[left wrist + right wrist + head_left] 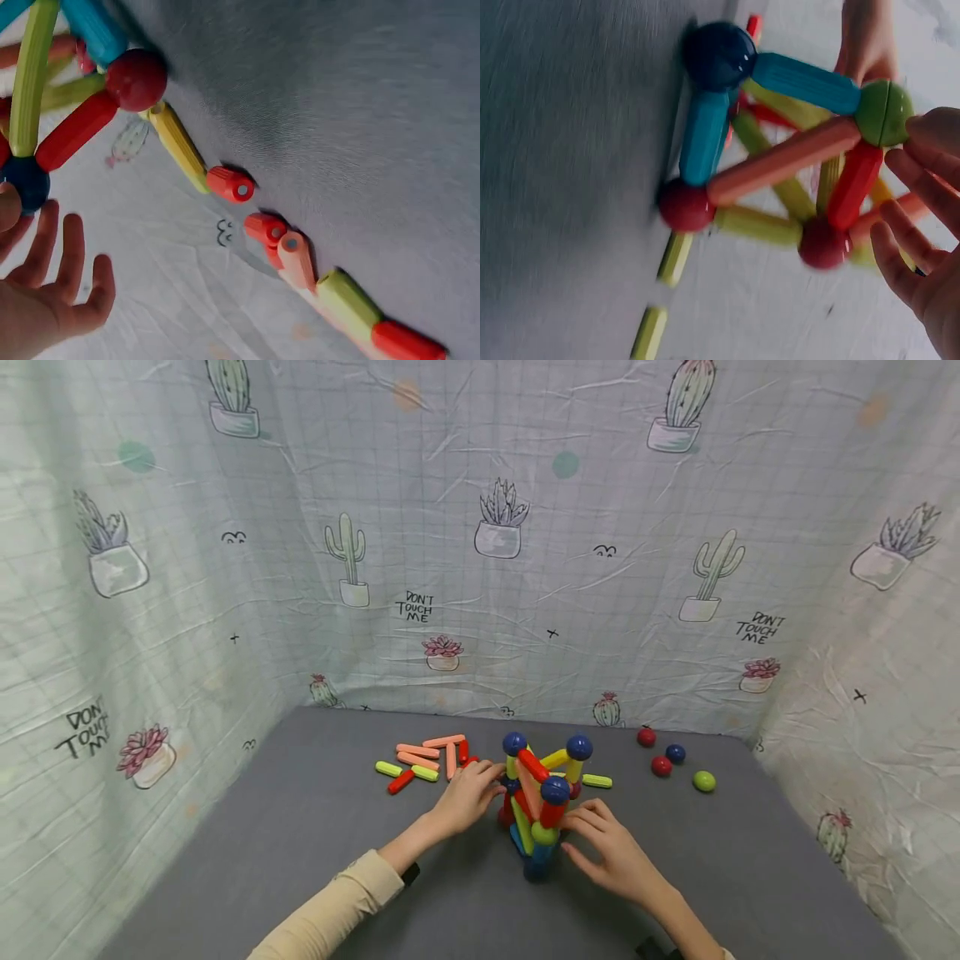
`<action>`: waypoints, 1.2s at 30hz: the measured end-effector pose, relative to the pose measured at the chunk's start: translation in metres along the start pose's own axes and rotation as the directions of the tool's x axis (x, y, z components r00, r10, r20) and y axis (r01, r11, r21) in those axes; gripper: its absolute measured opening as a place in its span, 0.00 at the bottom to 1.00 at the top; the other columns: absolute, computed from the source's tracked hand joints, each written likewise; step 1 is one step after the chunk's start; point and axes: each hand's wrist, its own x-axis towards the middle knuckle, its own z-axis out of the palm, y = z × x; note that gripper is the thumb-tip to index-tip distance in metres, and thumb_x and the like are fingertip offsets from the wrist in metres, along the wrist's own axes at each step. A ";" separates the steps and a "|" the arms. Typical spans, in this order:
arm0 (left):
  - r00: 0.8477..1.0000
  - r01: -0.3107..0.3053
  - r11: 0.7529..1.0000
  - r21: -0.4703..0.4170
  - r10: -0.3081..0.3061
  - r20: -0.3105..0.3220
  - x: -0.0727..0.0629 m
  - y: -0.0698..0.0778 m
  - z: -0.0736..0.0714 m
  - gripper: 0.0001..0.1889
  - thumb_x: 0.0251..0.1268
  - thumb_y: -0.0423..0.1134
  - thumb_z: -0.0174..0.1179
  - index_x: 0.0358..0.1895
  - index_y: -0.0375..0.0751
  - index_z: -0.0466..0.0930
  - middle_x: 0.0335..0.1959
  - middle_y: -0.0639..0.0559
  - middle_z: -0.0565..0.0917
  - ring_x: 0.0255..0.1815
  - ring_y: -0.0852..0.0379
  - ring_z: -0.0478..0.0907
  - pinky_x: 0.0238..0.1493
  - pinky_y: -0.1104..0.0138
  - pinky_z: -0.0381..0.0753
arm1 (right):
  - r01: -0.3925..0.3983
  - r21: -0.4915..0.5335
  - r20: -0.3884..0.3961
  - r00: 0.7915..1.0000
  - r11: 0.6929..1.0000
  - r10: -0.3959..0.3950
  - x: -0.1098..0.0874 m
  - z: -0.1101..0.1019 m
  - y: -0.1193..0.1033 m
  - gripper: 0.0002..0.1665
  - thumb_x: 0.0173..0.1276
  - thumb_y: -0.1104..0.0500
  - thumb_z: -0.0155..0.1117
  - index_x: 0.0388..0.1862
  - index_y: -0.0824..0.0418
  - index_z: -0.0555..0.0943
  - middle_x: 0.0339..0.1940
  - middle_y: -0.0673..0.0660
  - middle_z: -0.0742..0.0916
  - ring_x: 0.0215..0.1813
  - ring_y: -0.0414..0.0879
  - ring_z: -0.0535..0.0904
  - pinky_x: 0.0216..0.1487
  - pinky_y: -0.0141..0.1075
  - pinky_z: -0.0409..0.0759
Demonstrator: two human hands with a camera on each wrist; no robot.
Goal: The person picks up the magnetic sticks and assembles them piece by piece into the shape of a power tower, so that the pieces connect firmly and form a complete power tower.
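Multicoloured plastic rod-and-ball tower (pixel 529 793), lower centre of the head view, looks light and rigid but weak-jointed, best held by its balls, the left hand (pixel 465 797) pinching a glossy blue ball (pixel 28 182), the right hand (pixel 606 850) loosely spread beside a glossy green ball (pixel 881 114).

Ball-and-rod structure (pixel 79 132) — cut off by left wrist view's edges.

One pale, creased cloth (pixel 420 468) hangs behind and at both sides, printed with potted cacti (pixel 353 592), succulents (pixel 498 537) and the lettering (pixel 416 607) "DON'T TOUCH ME". One dark grey counter (pixel 247 843) carries, at left, loose salmon rods (pixel 418 762), red rods (pixel 401 782) and yellow-green rods (pixel 425 773); at far right, two red balls (pixel 662 767), one blue ball (pixel 676 753), one green ball (pixel 704 782).
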 end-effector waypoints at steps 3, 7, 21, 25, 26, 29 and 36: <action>0.998 0.040 0.996 -0.075 -0.036 0.054 0.010 -0.004 0.002 0.16 0.61 0.38 0.54 0.52 0.42 0.74 0.40 0.50 0.82 0.37 0.55 0.77 0.34 0.69 0.69 | 0.043 -0.002 0.025 0.999 0.999 -0.043 0.004 0.008 -0.008 0.15 0.57 0.55 0.64 0.45 0.54 0.77 0.43 0.46 0.79 0.47 0.40 0.67 0.46 0.28 0.69; 0.996 0.051 0.994 -0.099 -0.043 0.076 0.022 -0.006 0.006 0.16 0.61 0.38 0.54 0.53 0.43 0.74 0.39 0.50 0.82 0.36 0.56 0.77 0.33 0.71 0.68 | 0.081 -0.037 0.045 0.996 0.996 -0.079 0.007 0.015 -0.013 0.19 0.66 0.46 0.49 0.49 0.54 0.76 0.47 0.47 0.79 0.48 0.41 0.67 0.45 0.33 0.71; 0.955 0.031 0.990 -0.135 -0.070 -0.290 -0.014 0.028 -0.005 0.08 0.63 0.36 0.52 0.42 0.40 0.75 0.30 0.54 0.79 0.30 0.62 0.74 0.35 0.69 0.72 | -0.010 -0.014 -0.207 0.978 1.000 0.007 -0.019 -0.002 0.050 0.15 0.49 0.71 0.61 0.35 0.56 0.79 0.31 0.51 0.81 0.36 0.38 0.71 0.37 0.24 0.69; 0.971 -0.030 0.995 -0.092 0.008 -0.238 -0.022 0.048 0.000 0.18 0.60 0.51 0.53 0.46 0.41 0.71 0.34 0.54 0.75 0.34 0.62 0.71 0.37 0.70 0.67 | -0.193 -0.111 -0.168 0.970 0.975 0.173 -0.021 -0.004 0.085 0.13 0.50 0.71 0.63 0.34 0.58 0.78 0.30 0.52 0.80 0.36 0.41 0.70 0.33 0.30 0.71; 0.975 -0.039 0.997 -0.061 0.025 -0.220 -0.022 0.051 0.001 0.22 0.57 0.53 0.55 0.47 0.41 0.70 0.34 0.54 0.74 0.34 0.63 0.69 0.37 0.70 0.65 | -0.232 -0.157 -0.131 0.968 0.960 0.213 -0.019 -0.002 0.092 0.12 0.51 0.69 0.64 0.35 0.59 0.78 0.31 0.52 0.81 0.37 0.42 0.71 0.33 0.32 0.72; 0.980 -0.027 0.999 0.023 0.031 -0.194 -0.022 0.057 0.003 0.26 0.46 0.55 0.64 0.45 0.43 0.71 0.35 0.54 0.71 0.34 0.63 0.65 0.36 0.70 0.60 | -0.288 -0.267 0.004 0.954 0.920 0.300 -0.014 0.004 0.110 0.14 0.52 0.64 0.65 0.40 0.62 0.78 0.36 0.54 0.81 0.41 0.47 0.72 0.37 0.40 0.74; 0.989 0.038 0.996 0.081 -0.026 -0.143 -0.024 0.054 0.000 0.30 0.42 0.54 0.67 0.49 0.42 0.72 0.35 0.54 0.76 0.35 0.62 0.68 0.35 0.69 0.59 | -0.261 -0.417 0.212 0.904 0.870 0.372 -0.007 0.018 0.134 0.19 0.52 0.58 0.67 0.43 0.64 0.77 0.41 0.60 0.81 0.42 0.54 0.72 0.36 0.46 0.74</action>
